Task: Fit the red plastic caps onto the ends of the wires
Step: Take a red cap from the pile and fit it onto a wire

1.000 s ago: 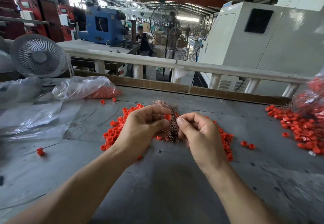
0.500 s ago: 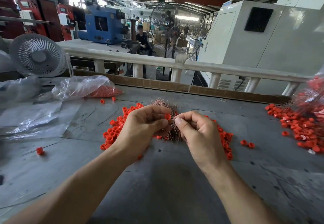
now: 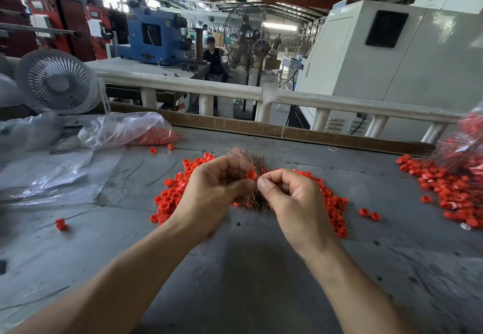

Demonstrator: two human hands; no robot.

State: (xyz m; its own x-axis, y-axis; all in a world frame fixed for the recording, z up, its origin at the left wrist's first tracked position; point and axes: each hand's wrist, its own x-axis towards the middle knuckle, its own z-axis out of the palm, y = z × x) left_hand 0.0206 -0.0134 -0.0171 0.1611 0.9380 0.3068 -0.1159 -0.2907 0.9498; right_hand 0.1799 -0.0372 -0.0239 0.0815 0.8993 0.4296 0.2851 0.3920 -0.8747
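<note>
red cap (image 3: 252,175) pinched in left hand (image 3: 214,192) above the desk (image 3: 235,268), touching the wire bundle (image 3: 251,166) | right hand (image 3: 292,203) curled, thumb and forefinger pinching a wire just beside the cap | loose caps (image 3: 170,197) heaped beneath both hands | plastic bag (image 3: 122,129) far left

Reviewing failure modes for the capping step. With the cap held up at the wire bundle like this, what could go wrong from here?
1. The left hand pinches the red cap only at its fingertips; a slipped grip could drop it into the loose cap pile.
2. The right hand pinches something too thin to see clearly beside the dense copper wire bundle; the cap might catch a neighbouring strand.
</note>
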